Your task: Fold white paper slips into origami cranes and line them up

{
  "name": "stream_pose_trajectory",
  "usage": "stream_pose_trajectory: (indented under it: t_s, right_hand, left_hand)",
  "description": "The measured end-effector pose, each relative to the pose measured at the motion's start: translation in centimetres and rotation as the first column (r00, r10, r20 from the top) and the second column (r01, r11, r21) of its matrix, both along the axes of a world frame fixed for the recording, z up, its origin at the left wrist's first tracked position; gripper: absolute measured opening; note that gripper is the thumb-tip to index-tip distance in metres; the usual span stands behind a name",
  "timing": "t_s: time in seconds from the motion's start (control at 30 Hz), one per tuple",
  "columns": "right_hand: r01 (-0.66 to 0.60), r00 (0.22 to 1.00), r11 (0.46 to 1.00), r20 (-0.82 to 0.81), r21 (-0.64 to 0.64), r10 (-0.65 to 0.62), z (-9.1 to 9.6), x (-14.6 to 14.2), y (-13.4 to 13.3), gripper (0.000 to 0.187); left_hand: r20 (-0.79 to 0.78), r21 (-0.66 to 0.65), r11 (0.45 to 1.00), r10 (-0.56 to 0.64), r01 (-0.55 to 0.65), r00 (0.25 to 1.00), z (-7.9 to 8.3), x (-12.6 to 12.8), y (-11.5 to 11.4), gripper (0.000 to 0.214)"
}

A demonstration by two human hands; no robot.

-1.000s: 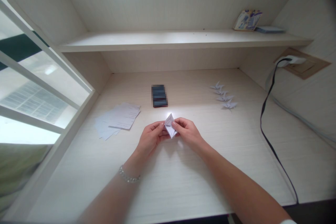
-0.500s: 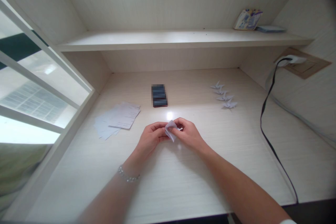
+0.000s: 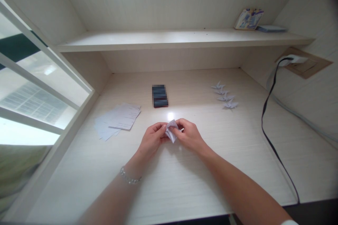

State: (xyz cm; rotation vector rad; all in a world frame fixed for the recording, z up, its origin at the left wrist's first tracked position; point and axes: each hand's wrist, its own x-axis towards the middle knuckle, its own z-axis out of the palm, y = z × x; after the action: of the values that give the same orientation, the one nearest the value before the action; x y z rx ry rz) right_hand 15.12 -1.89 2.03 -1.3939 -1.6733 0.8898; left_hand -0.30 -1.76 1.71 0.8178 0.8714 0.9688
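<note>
A small piece of folded white paper (image 3: 172, 132) is held between my two hands above the middle of the desk. My left hand (image 3: 154, 136) pinches its left side, a beaded bracelet on the wrist. On the other side, my right hand (image 3: 190, 133) grips the paper with the thumb pressed across its front. Fingers cover part of the folds. Several folded paper cranes (image 3: 224, 96) stand in a row to the right, beyond my hands. To the left lies a fanned pile of white paper sheets (image 3: 121, 117), the top one with printed lines.
A dark, pixelated rectangular object (image 3: 160, 96) lies beyond my hands. At the right, a black cable (image 3: 264, 119) runs from a wall socket (image 3: 306, 64) down across the desk. A colourful packet (image 3: 249, 19) stands on the shelf (image 3: 158, 37). Slatted bars (image 3: 39, 68) edge the left side.
Both hands keep hold of the folded paper in nearly the same place. The left fingers and thumb have shifted slightly against the paper, and its left edge has turned a little.
</note>
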Motion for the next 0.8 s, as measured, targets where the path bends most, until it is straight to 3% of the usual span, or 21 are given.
stream_pose_trajectory:
  t_s: [0.33,0.6,0.8]
  right_hand:
    - [0.057,0.996,0.997,0.073,0.044,-0.06,0.36,-0.24,-0.28,0.013]
    - [0.029,0.999,1.0,-0.015,-0.009,-0.029,0.16,-0.09,-0.21,0.01]
    - [-0.017,0.992,0.998,-0.129,-0.059,0.009,0.11,0.06,0.23,0.013]
  left_hand:
    - [-0.019,0.025,1.0,-0.008,0.008,1.0,-0.05,0.26,-0.24,0.024]
    - [-0.002,0.03,0.999,-0.033,0.033,0.999,-0.18,0.09,-0.06,0.018]
    - [-0.031,0.024,1.0,0.013,-0.012,0.999,0.06,0.1,-0.05,0.021]
